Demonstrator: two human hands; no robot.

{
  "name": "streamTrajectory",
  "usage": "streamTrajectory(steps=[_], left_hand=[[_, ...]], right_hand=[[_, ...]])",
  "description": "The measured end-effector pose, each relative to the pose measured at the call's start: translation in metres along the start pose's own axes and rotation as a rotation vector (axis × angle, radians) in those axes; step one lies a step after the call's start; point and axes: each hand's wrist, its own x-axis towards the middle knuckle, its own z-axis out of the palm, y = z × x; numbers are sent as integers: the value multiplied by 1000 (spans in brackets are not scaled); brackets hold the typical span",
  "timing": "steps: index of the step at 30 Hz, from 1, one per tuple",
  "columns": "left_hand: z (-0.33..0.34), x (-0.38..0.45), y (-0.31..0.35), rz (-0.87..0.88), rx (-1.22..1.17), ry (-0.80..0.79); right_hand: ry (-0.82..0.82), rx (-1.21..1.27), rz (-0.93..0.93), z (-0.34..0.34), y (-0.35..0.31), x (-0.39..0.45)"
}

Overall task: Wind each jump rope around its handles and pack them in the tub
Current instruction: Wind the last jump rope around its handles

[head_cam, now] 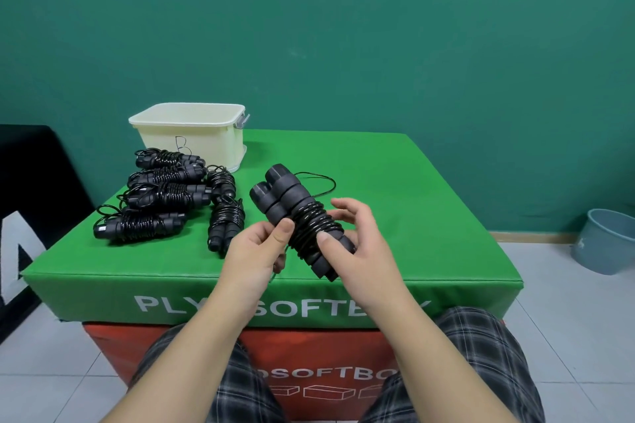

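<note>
A black jump rope point(290, 197), its two handles side by side and its cord coiled round their middle, is held tilted above the green box. My left hand point(252, 252) grips the handles from the left, thumb on the coil. My right hand point(357, 244) holds the lower part, thumb pressed on the windings. A loose loop of cord point(324, 182) sticks out behind the handles. Several wound jump ropes point(161, 203) lie in a pile on the left of the box top. The cream tub point(192, 134) stands at the back left, and its inside is hidden.
The green soft box point(395, 216) sits on a red box point(336, 350). A blue bucket point(608, 244) stands on the tiled floor at the right. A black mat leans at the left edge. My knees in checked shorts are below.
</note>
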Motion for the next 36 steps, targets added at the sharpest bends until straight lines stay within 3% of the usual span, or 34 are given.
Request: streamTrajectory(steps=[5, 9, 16, 21, 25, 36], left_hand=[[0, -1, 5, 33, 148, 96], [2, -4, 13, 63, 206, 143], [3, -6, 17, 68, 324, 209], [-1, -5, 15, 54, 383, 146], [0, -7, 15, 91, 396, 46], [-9, -8, 18, 341, 331, -124]], right_hand=[[77, -154, -122, 1, 4, 0], [93, -186, -103, 4, 6, -1], [-6, -332, -83, 5, 4, -3], [-87, -500, -43, 1, 9, 0], [-40, -593, -20, 1, 13, -2], [101, 76, 151, -2, 0, -1]])
